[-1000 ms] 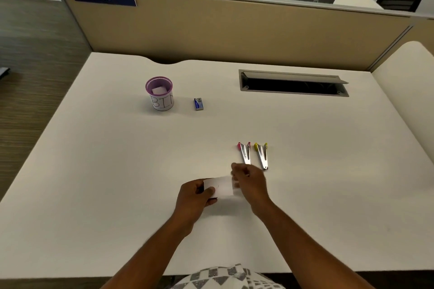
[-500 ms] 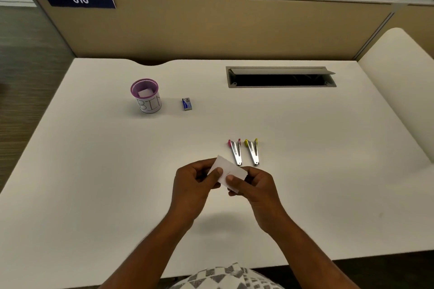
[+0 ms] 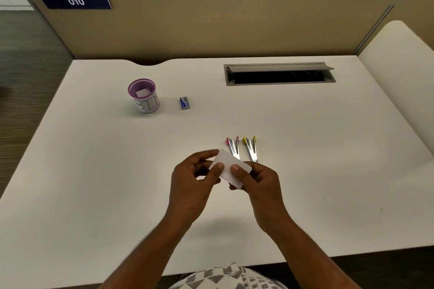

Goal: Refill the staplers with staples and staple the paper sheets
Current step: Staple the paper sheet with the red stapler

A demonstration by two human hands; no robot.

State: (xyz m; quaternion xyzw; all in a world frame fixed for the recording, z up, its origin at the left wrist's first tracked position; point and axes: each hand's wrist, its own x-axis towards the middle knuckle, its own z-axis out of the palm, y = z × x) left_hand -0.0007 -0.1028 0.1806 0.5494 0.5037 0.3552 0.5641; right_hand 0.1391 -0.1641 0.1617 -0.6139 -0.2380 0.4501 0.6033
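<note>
At lower centre the left hand (image 3: 195, 180) and right hand (image 3: 260, 179) pinch the paper sheets (image 3: 229, 166) by thumb and fingers, held above the table (image 3: 94, 171). The grip is only at the edges, so the sheets could fan out of line or drop; how many there are I cannot tell. Just beyond lie the pink stapler (image 3: 233, 147) and yellow stapler (image 3: 250, 148), both hinged open. Nothing blocks them. Farther, upper left, sit the staple box (image 3: 184, 103) and bin cup (image 3: 143, 95).
</note>
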